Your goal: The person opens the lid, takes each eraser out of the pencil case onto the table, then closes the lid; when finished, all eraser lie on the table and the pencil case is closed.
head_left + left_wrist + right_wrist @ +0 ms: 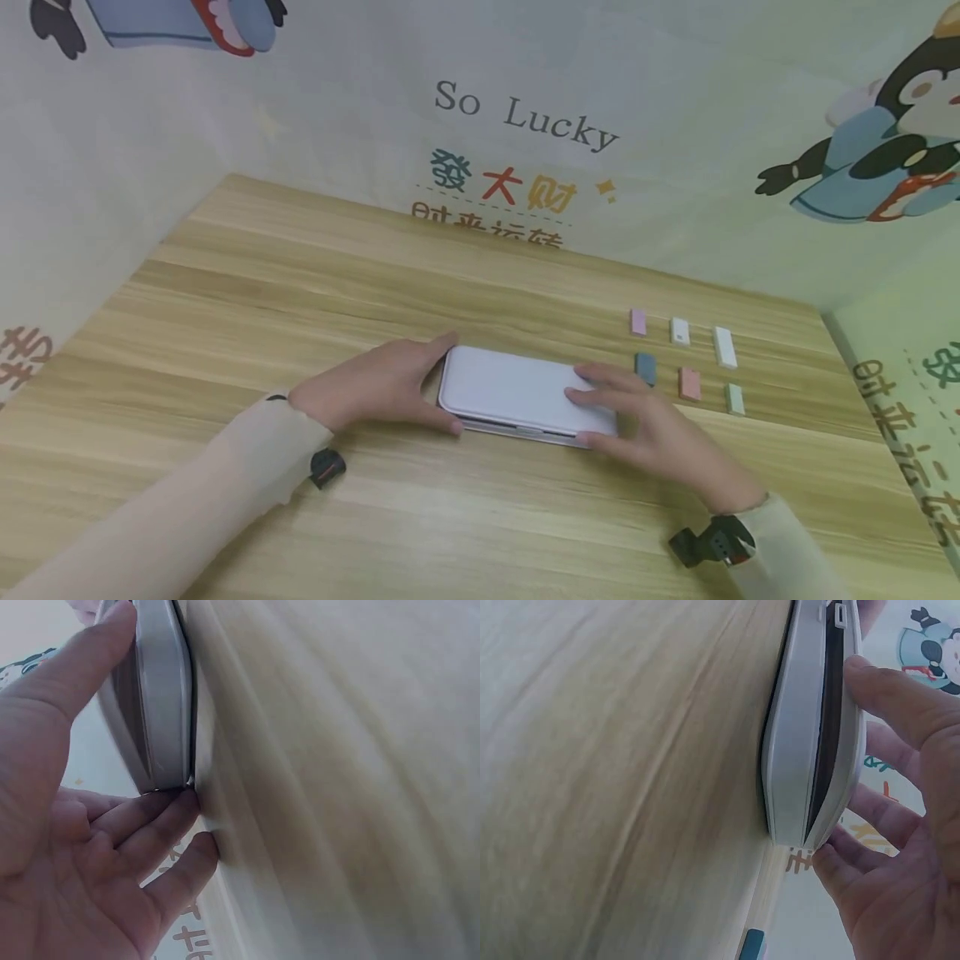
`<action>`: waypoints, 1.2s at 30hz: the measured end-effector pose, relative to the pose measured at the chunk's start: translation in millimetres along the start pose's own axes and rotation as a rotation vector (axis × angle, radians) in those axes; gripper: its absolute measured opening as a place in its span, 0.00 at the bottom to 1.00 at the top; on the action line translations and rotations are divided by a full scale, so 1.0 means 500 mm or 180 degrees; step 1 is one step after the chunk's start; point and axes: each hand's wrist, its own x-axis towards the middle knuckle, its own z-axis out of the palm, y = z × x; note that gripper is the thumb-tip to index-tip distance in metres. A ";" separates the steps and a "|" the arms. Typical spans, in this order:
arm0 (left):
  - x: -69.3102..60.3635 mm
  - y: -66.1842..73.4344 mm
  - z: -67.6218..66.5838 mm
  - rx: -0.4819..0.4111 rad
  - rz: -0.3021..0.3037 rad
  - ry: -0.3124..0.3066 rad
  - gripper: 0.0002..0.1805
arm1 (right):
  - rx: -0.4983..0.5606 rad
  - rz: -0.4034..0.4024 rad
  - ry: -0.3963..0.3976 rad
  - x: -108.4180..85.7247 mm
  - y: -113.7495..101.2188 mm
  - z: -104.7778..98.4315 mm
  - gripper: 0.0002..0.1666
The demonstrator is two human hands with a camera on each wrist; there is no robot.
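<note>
A flat white hinged case (510,383) with rounded corners lies on the wooden table between both hands. A dark gap along its side shows the lid standing slightly ajar in the right wrist view. My left hand (375,383) holds the case's left end, thumb at the near edge and fingers at the end and far corner. At the other end, my right hand (652,425) grips the lid (847,742), its thumb on the near edge and fingers over the top. What the case contains is hidden.
Right of the case, several small blocks lie in two rows: purple (637,322), white (679,332), longer white (724,347), blue (645,369), pink (690,383) and pale green (735,399). A printed cloth (337,108) hangs behind the table (247,283).
</note>
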 end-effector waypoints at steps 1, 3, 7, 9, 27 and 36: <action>-0.001 0.000 -0.001 -0.0019 0.0001 -0.0014 0.64 | -0.0025 0.0008 -0.0008 0.000 0.000 0.001 0.29; -0.002 -0.001 -0.004 -0.0063 0.0024 -0.0029 0.64 | -0.0085 0.0053 -0.0026 0.000 -0.001 0.003 0.29; 0.000 0.004 -0.007 -0.0078 0.0159 -0.0019 0.59 | -0.0162 0.0174 -0.0077 0.000 -0.005 0.004 0.29; 0.001 0.010 -0.008 -0.0034 0.0245 -0.0017 0.56 | -0.0178 0.0215 -0.0099 -0.001 -0.006 0.004 0.29; 0.017 0.035 -0.010 0.0235 0.0446 -0.0124 0.55 | -0.0330 0.0575 -0.0557 0.017 -0.001 -0.010 0.45; 0.023 0.038 -0.012 0.0159 0.0352 -0.0215 0.55 | -0.0187 0.0668 -0.0604 0.018 0.001 -0.011 0.46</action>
